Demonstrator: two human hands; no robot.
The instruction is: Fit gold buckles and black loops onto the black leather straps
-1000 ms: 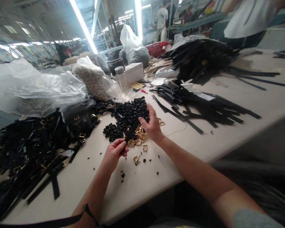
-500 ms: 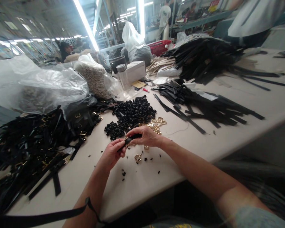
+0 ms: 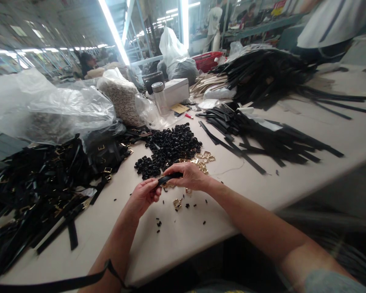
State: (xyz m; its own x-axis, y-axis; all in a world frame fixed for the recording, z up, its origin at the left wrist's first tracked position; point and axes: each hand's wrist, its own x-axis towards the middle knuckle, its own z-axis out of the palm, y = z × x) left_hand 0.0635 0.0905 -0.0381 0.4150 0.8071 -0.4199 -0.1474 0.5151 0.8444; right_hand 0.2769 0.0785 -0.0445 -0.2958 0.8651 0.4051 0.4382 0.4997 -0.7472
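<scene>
A narrow black strap (image 3: 168,178) stretches between both my hands above the pale table (image 3: 183,236). My left hand (image 3: 144,196) pinches its near end. My right hand (image 3: 189,176) is closed over its far end, knuckles up. Just beyond my fingers lie gold metal buckles (image 3: 201,158) and a heap of small black loops (image 3: 167,148). One loose gold buckle (image 3: 177,203) sits on the table under my hands. Another black strap (image 3: 64,281) hangs over my left forearm.
A big tangle of black straps with gold buckles (image 3: 45,183) fills the left. Cut black strips (image 3: 262,134) lie at right, a larger pile (image 3: 262,69) behind. Plastic bags (image 3: 49,108), a metal flask (image 3: 159,97) and a white box (image 3: 177,90) stand at the back. People work in the background.
My right hand came down from the black loops and closed over the strap's far end. The strap went from tilted upward to lying level between both hands.
</scene>
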